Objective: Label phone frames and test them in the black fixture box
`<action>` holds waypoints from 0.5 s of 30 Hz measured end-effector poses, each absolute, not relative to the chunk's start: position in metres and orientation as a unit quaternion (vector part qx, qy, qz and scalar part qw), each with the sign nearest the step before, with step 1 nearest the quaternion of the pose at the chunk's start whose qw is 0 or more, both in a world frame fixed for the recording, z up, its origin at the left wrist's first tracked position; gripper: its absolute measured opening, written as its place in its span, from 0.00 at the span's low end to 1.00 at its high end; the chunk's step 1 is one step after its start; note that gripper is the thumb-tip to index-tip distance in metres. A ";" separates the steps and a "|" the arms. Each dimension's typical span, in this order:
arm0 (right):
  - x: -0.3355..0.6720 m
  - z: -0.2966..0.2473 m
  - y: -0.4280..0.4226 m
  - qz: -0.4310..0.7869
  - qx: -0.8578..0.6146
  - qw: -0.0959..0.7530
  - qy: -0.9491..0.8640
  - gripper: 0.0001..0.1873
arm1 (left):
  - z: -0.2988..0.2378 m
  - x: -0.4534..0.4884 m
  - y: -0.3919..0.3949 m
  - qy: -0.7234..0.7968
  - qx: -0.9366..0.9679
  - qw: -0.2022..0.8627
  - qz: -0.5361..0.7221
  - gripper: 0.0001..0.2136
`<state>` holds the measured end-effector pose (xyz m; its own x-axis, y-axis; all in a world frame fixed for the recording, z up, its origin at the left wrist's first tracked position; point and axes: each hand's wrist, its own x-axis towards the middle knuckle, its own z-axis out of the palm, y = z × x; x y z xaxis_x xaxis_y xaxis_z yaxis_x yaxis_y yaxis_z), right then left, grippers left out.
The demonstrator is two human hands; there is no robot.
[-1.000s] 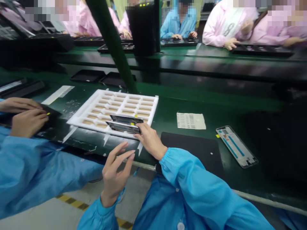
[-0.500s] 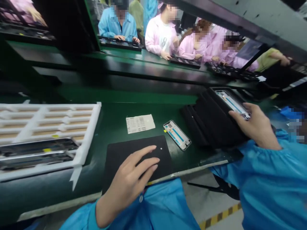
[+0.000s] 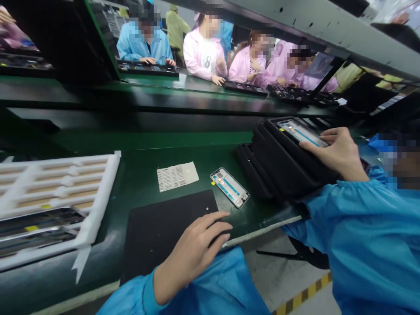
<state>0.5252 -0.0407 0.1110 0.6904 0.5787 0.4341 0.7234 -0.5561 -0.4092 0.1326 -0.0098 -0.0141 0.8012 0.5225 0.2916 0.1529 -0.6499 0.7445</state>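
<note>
My left hand (image 3: 193, 251) lies flat and open on a black mat (image 3: 157, 227) at the near edge of the green bench. My right hand (image 3: 341, 155) reaches to the right. Its fingers are curled on a phone frame (image 3: 300, 131) that sits on top of a stack of black trays (image 3: 278, 168). A second phone frame (image 3: 229, 187) lies loose on the bench between the mat and the stack.
A white foam tray (image 3: 98, 192) at the left holds two dark phone frames (image 3: 36, 223) in its near slots. A printed label sheet (image 3: 177, 176) lies behind the mat. Several people in pink and blue coats (image 3: 203, 52) work at the far bench.
My right hand left the phone frames in the foam tray and moved right to the frame on the black tray stack. My left hand came to rest on the mat.
</note>
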 end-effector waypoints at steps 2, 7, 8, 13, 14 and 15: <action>0.492 0.107 -0.053 -0.153 -0.832 0.367 -0.387 0.31 | -0.010 0.144 -0.012 0.202 0.822 0.466 0.259 0.13; 0.361 0.067 -0.077 -0.048 -0.709 0.407 -0.574 0.32 | -0.002 0.188 -0.017 0.186 0.612 0.672 0.372 0.29; 0.341 0.059 -0.078 -0.024 -0.688 0.400 -0.606 0.31 | -0.002 0.194 -0.017 0.209 0.583 0.677 0.398 0.28; 0.359 0.050 -0.073 -0.153 -0.677 0.358 -0.625 0.30 | -0.010 0.178 -0.001 0.345 0.576 0.578 0.464 0.18; 0.383 0.053 -0.073 -0.234 -0.699 0.351 -0.578 0.29 | -0.012 0.166 0.006 0.348 0.603 0.557 0.453 0.17; 0.410 0.056 -0.075 -0.290 -0.735 0.326 -0.519 0.29 | -0.013 0.152 0.014 0.348 0.634 0.539 0.432 0.17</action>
<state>0.4102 -0.0749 0.0559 0.2928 0.5732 0.7653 0.9521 -0.2488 -0.1779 0.1524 0.0142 -0.0130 0.3838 0.9072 0.1723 -0.0245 -0.1765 0.9840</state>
